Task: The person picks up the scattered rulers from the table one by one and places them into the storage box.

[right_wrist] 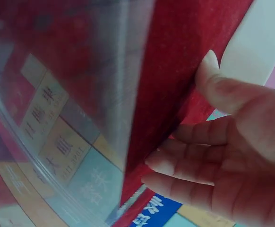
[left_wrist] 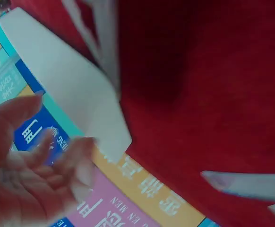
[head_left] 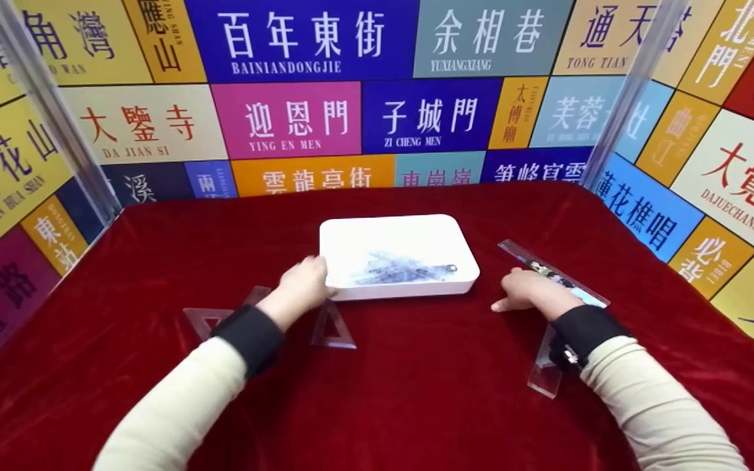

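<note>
Two hands flank a white tray (head_left: 455, 278) holding clear rulers (head_left: 396, 268).

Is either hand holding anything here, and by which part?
Nothing is clearly gripped. The left hand touches the white tray at its near-left corner. The right hand rests by a clear ruler, fingers loosely curled.
</note>
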The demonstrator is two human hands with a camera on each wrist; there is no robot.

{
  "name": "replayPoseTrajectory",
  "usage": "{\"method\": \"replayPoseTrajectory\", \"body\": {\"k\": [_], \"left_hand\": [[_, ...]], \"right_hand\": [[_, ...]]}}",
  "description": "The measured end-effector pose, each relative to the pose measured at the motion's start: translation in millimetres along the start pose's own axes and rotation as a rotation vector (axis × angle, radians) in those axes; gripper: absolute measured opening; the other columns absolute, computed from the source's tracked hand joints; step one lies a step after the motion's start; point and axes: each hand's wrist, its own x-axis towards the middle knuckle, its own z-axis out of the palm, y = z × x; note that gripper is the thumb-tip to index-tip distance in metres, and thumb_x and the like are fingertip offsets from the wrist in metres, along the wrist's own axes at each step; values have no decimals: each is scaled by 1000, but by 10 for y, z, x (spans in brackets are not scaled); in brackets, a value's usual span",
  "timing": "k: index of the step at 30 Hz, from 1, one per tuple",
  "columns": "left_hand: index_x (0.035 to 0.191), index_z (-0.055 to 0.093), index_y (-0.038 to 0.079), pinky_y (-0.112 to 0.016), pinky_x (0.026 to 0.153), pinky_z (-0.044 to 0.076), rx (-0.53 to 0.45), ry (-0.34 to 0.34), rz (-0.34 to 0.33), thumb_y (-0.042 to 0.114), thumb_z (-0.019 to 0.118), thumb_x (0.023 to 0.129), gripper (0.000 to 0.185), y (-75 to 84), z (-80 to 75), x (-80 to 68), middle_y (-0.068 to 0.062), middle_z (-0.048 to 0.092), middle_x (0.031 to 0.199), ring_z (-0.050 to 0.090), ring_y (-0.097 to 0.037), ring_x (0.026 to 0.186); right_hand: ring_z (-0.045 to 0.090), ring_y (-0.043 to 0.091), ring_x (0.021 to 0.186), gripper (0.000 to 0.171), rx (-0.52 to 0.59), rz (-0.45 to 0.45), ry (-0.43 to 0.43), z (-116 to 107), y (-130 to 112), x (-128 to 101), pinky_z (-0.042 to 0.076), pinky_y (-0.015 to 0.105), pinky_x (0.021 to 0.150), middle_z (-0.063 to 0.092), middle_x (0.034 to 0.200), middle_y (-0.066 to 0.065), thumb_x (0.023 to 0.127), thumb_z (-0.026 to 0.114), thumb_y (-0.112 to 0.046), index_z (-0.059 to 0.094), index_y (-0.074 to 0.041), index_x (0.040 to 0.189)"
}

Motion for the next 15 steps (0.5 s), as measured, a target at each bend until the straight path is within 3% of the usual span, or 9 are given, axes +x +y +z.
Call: {"method": "replayPoseTrajectory", "body": {"k": [3, 6, 11, 15], "left_hand": [[97, 50, -3, -42, 69, 42, 17, -121, -98, 35, 67, 64, 52, -65, 8, -146, -19, 53, 93, 52, -33, 85], [95, 52, -1, -42, 68, 42, 70, -244, -128, 42, 69, 59, 58, -123, 10, -231, -18, 55, 93, 53, -30, 84], [80, 58, 6, -39, 65, 41, 137, -355, -101, 47, 72, 52, 51, -179, 4, -320, -10, 58, 83, 53, -23, 74], [76, 60, 6, -38, 66, 41, 190, -390, -19, 43, 74, 50, 48, -194, -4, -376, -11, 58, 82, 52, -25, 74]], "right_hand": [[49, 25, 70, 42, 112, -70, 20, -40, 134, -82, 40, 37, 66, 54, 74, 13, 74, 57, -38, 56, 4, 78], [50, 21, 70, 34, 212, -197, 62, -45, 303, -224, 40, 35, 66, 56, 76, 8, 77, 55, -31, 57, 2, 82], [53, 21, 88, 26, 275, -334, 115, 42, 545, -548, 43, 32, 73, 59, 93, 7, 78, 54, -16, 58, 0, 98], [52, 16, 86, 29, 264, -419, 157, 149, 658, -747, 44, 26, 68, 58, 95, 3, 72, 51, 2, 58, -4, 99]]}}
